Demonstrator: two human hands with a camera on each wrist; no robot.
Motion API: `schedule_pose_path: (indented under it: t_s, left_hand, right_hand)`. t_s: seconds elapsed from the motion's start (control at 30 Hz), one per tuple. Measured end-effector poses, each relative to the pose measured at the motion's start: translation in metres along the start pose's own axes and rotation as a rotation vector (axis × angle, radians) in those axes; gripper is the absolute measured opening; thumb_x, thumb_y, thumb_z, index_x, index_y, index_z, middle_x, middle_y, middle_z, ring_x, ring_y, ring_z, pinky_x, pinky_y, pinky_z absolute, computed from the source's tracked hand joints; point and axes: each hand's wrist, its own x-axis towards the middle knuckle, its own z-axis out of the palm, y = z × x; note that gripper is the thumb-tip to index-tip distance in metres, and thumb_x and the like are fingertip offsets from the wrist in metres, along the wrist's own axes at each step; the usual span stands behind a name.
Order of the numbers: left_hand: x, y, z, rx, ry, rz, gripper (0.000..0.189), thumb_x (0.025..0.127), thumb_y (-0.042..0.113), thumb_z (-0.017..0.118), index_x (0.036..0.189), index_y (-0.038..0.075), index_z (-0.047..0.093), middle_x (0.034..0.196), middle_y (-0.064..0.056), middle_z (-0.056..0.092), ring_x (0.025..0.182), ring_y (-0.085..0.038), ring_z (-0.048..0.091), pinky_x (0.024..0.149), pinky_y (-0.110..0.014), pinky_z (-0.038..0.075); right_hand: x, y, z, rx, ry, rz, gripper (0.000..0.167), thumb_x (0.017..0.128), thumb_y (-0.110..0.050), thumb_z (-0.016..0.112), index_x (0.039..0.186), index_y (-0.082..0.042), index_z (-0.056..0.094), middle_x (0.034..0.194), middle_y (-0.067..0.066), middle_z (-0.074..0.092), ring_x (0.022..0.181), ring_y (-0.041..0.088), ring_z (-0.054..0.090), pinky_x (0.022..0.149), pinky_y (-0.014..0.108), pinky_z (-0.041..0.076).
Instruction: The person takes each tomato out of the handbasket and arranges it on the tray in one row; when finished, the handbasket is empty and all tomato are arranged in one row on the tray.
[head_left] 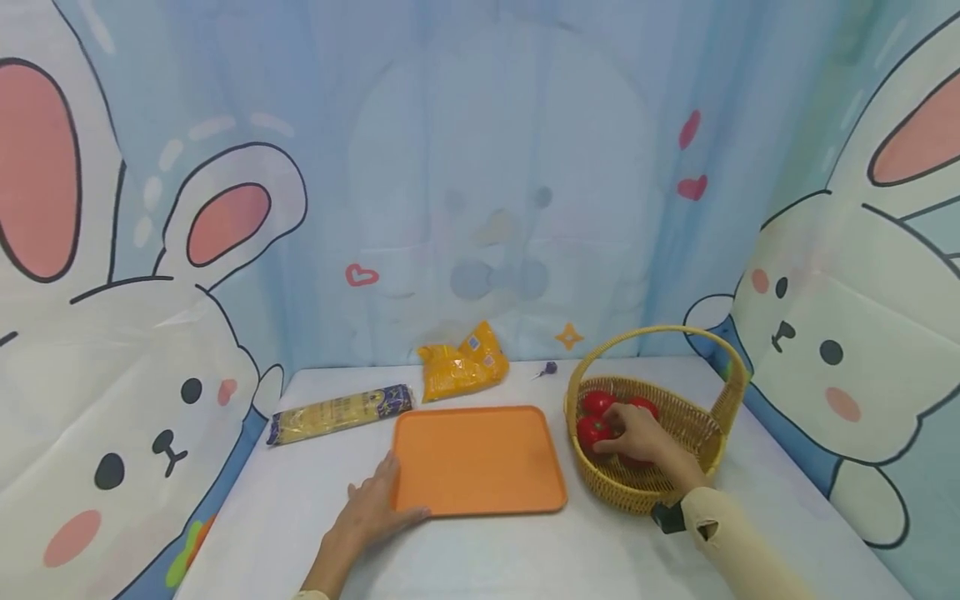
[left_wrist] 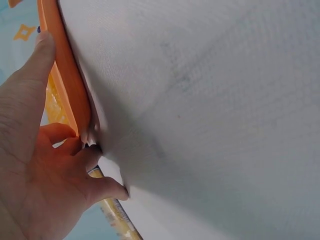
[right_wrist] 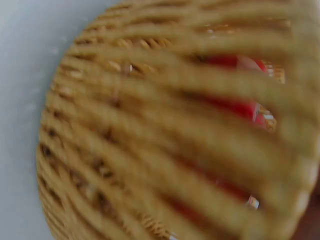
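Observation:
My left hand (head_left: 371,507) holds the near left corner of an orange tray (head_left: 480,462), thumb along the near rim and the other fingers at the left side. The left wrist view has that thumb over the tray's rim (left_wrist: 67,70), with the fingers bent beside its corner. My right hand (head_left: 641,435) reaches into a wicker basket (head_left: 618,496) and grips a red tomato (head_left: 591,433). Around it lie more tomatoes, one behind (head_left: 598,402) and others partly covered by the hand. In the right wrist view the basket's weave (right_wrist: 150,110) hides most of the hand.
Behind the tray lies a yellow-orange plastic packet (head_left: 461,367). A long packet of noodles (head_left: 341,414) lies at the left. A small dark object (head_left: 551,367) sits near the table's back edge. The basket's tall handle (head_left: 667,330) arches above the right hand.

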Motion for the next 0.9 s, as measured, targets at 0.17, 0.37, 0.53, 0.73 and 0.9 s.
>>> schedule_pose_path:
  t_s: [0.17, 0.37, 0.53, 0.73, 0.9]
  left_hand:
    - [0.001, -0.002, 0.001, -0.011, -0.013, -0.016, 0.112, 0.087, 0.059, 0.086, 0.162, -0.008, 0.037, 0.171, -0.03, 0.032, 0.15, -0.057, 0.04, 0.118, -0.086, 0.019]
    - [-0.001, -0.002, 0.0, -0.007, -0.017, -0.033, 0.112, 0.085, 0.058, 0.087, 0.162, -0.008, 0.039, 0.17, -0.03, 0.033, 0.149, -0.058, 0.041, 0.117, -0.087, 0.02]
    - [0.0, -0.001, 0.0, -0.012, -0.019, -0.03, 0.112, 0.086, 0.059, 0.087, 0.162, -0.008, 0.039, 0.17, -0.03, 0.033, 0.15, -0.057, 0.039, 0.118, -0.086, 0.02]
    - [0.001, -0.001, 0.001, -0.015, -0.024, -0.041, 0.112, 0.086, 0.06, 0.086, 0.163, -0.007, 0.038, 0.171, -0.029, 0.032, 0.151, -0.057, 0.039, 0.119, -0.085, 0.019]
    - [0.002, -0.001, 0.002, -0.023, -0.021, -0.042, 0.112, 0.086, 0.061, 0.085, 0.163, -0.006, 0.038, 0.171, -0.029, 0.032, 0.151, -0.057, 0.039, 0.12, -0.084, 0.018]
  right_hand:
    - [0.002, -0.003, 0.007, 0.016, 0.012, 0.061, 0.062, 0.086, -0.027, 0.094, 0.124, 0.01, 0.062, 0.119, 0.027, 0.07, 0.109, 0.039, 0.067, 0.098, 0.061, 0.06]
    - [0.005, -0.007, 0.006, 0.027, 0.017, 0.043, 0.064, 0.083, -0.027, 0.096, 0.123, 0.011, 0.065, 0.116, 0.026, 0.072, 0.106, 0.038, 0.069, 0.096, 0.06, 0.061]
    - [0.008, -0.003, -0.003, 0.038, 0.012, 0.025, 0.061, 0.079, -0.026, 0.099, 0.12, 0.011, 0.073, 0.114, 0.026, 0.076, 0.107, 0.039, 0.072, 0.095, 0.061, 0.061]
    - [0.012, 0.002, -0.009, 0.082, 0.005, 0.073, 0.061, 0.079, -0.029, 0.099, 0.121, 0.008, 0.074, 0.113, 0.022, 0.076, 0.107, 0.037, 0.071, 0.094, 0.059, 0.062]
    - [0.008, 0.002, -0.012, 0.087, 0.047, 0.055, 0.065, 0.077, -0.034, 0.1, 0.121, 0.005, 0.074, 0.111, 0.018, 0.076, 0.103, 0.033, 0.07, 0.09, 0.056, 0.064]
